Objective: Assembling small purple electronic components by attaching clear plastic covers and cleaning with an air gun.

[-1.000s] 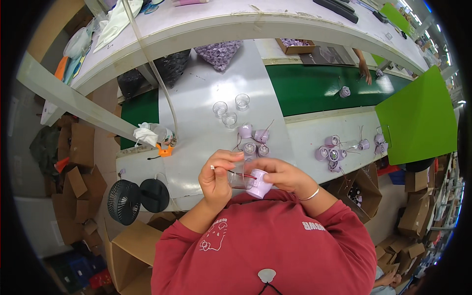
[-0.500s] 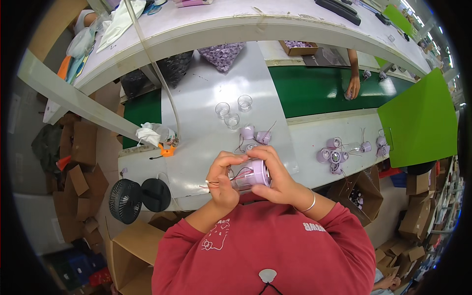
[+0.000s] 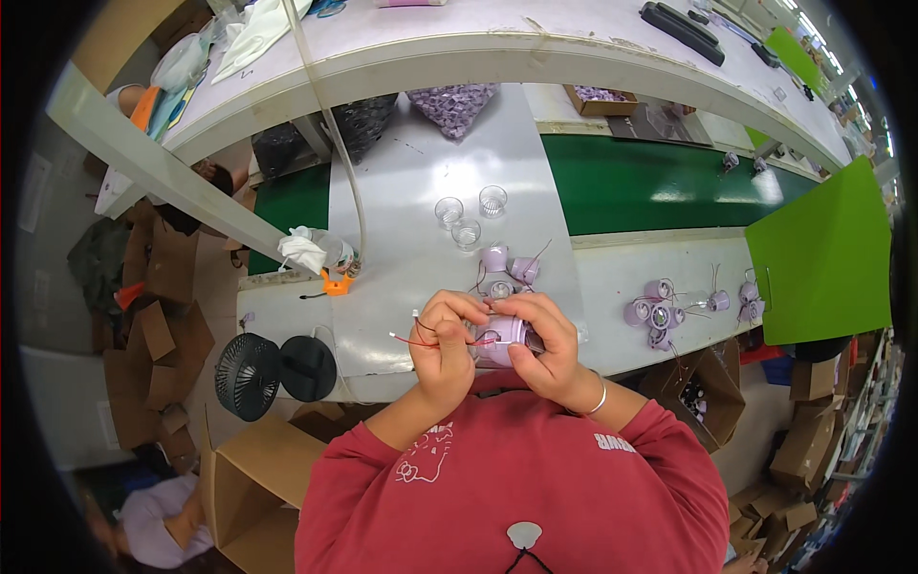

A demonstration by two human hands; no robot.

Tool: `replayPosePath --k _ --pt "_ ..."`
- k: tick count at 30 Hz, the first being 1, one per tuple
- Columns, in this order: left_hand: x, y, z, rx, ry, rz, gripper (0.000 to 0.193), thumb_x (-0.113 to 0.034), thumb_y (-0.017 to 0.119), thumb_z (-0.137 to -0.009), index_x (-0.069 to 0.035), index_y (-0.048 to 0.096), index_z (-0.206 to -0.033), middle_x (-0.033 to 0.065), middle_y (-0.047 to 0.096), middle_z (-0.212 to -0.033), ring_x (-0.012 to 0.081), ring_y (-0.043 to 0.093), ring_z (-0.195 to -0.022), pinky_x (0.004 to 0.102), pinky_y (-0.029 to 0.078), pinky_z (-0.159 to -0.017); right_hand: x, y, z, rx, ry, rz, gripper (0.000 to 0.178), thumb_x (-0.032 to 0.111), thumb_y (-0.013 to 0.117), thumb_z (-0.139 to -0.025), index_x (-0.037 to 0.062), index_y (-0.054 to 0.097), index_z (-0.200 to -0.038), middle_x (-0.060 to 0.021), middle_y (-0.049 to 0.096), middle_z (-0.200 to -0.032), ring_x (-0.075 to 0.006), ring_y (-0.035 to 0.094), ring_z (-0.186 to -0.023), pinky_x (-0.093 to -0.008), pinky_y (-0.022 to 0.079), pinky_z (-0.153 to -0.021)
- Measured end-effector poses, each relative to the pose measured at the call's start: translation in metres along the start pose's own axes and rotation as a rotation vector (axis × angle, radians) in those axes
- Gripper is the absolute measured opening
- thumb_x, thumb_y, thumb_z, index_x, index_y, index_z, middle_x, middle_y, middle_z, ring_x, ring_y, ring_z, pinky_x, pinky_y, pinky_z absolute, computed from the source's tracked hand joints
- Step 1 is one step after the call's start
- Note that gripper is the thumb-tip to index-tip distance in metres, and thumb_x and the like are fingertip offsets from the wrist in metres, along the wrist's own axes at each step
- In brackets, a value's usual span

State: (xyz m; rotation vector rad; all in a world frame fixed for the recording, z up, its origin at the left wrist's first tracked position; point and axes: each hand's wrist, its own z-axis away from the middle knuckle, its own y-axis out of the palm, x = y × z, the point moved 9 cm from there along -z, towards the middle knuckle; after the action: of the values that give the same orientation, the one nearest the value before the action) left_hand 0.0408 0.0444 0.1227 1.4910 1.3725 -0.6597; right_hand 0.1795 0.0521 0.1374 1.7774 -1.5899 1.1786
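My right hand [image 3: 547, 346] is closed round a light purple round housing [image 3: 499, 342] held just in front of my chest. My left hand [image 3: 446, 346] is closed at the housing's left side, fingers pinching its thin red and black wires [image 3: 415, 341]. Small white connectors on the wire ends stick out past my left fingers. The clear part beside the housing is mostly hidden by my fingers. Just beyond my hands lie more purple housings [image 3: 494, 258] with wires. Farther off, three clear cups [image 3: 466, 233] stand on the grey table sheet [image 3: 397, 230].
More wired purple housings [image 3: 660, 314] cluster at the right. A black fan [image 3: 247, 376] sits at the left table edge, near an orange tool [image 3: 336, 282]. A green panel [image 3: 820, 253] stands right. Overhead runs a shelf edge [image 3: 507, 67]; an open carton [image 3: 253, 488] is lower left.
My left fingers have shifted from round the clear part to pinching the wires, and the connectors now point up and left. A co-worker's hand has left the green belt. The view has shifted slightly.
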Motion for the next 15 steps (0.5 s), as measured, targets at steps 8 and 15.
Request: replayPosePath --k 8,15 --pt "-0.003 -0.01 -0.006 0.005 0.039 0.126 0.05 -0.038 0.044 -0.095 -0.008 0.039 -0.056 0.0045 0.05 -0.06 0.0201 0.055 -0.075 0.044 0.035 -0.091 -0.004 0.007 -0.003 0.055 0.046 -0.092 0.034 0.007 0.061 -0.074 -0.0052 0.059 -0.106 -0.0156 0.06 -0.097 -0.0254 0.059 -0.087 -0.0313 0.048 -0.076" --pt "0.016 0.012 0.008 0.077 -0.097 0.118 0.1 -0.083 0.022 -0.074 0.002 0.033 -0.125 0.0157 0.041 -0.123 0.0221 0.042 -0.113 0.0366 0.033 -0.098 0.0 0.02 -0.007 0.084 0.013 -0.157 0.034 0.013 0.047 -0.086 -0.0057 0.056 -0.113 -0.018 0.058 -0.109 -0.0286 0.056 -0.098 -0.0346 0.044 -0.086"
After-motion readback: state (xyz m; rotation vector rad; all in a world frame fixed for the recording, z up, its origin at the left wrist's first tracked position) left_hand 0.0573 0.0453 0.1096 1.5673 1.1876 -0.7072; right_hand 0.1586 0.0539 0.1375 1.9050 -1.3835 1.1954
